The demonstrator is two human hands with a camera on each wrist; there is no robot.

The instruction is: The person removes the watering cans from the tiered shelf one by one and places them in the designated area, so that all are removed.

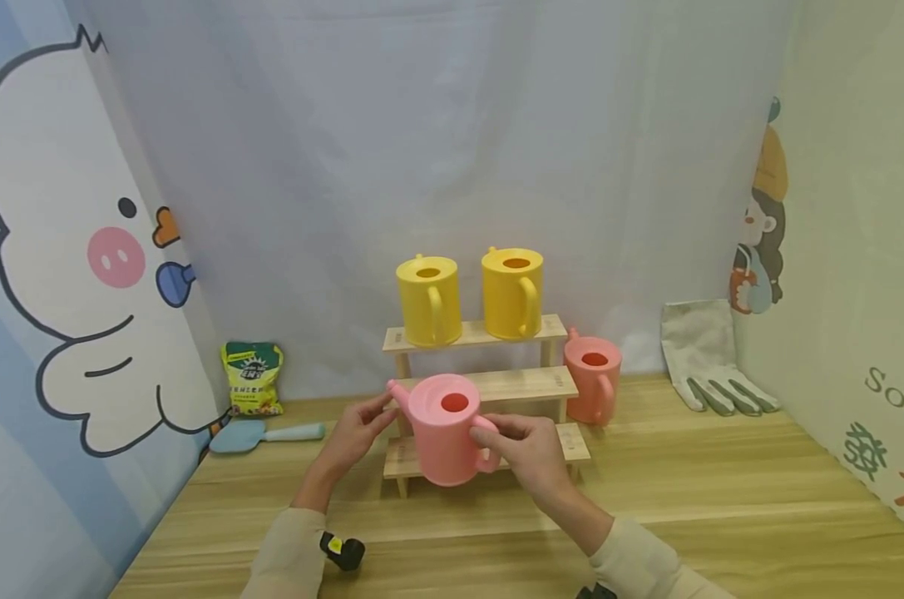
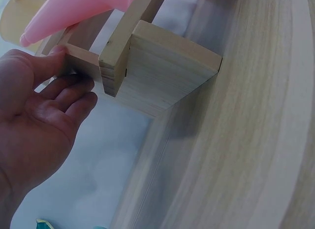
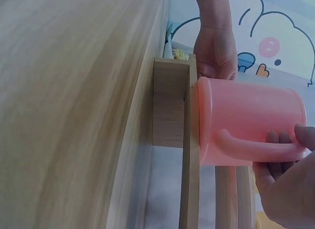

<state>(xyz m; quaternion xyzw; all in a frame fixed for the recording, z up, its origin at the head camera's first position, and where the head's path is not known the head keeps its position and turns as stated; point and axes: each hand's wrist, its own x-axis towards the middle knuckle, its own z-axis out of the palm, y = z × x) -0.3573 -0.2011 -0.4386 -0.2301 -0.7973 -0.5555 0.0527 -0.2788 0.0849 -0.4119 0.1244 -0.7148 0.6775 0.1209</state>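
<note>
A light pink watering can (image 1: pixel 440 445) is upright at the bottom step of a three-tier wooden stand (image 1: pixel 522 384), its spout toward the left. My right hand (image 1: pixel 532 457) grips the can's handle, thumb on top and fingers curled round it, as the right wrist view shows. At the stand's left side, my left hand (image 2: pixel 49 93) pinches the end of a wooden tier, thumb above and fingers below. The spout (image 2: pixel 74 17) passes just above that thumb. Two yellow watering cans (image 1: pixel 431 304) stand on the top tier, handles facing me.
Behind the stand's right side is a darker pink watering can (image 1: pixel 590 383). A grey-white glove (image 1: pixel 709 358) leans at the back right. At the left lie a light blue trowel (image 1: pixel 264 434) and a green-yellow packet (image 1: pixel 253 378). Fabric walls enclose the wooden table (image 1: pixel 691 499).
</note>
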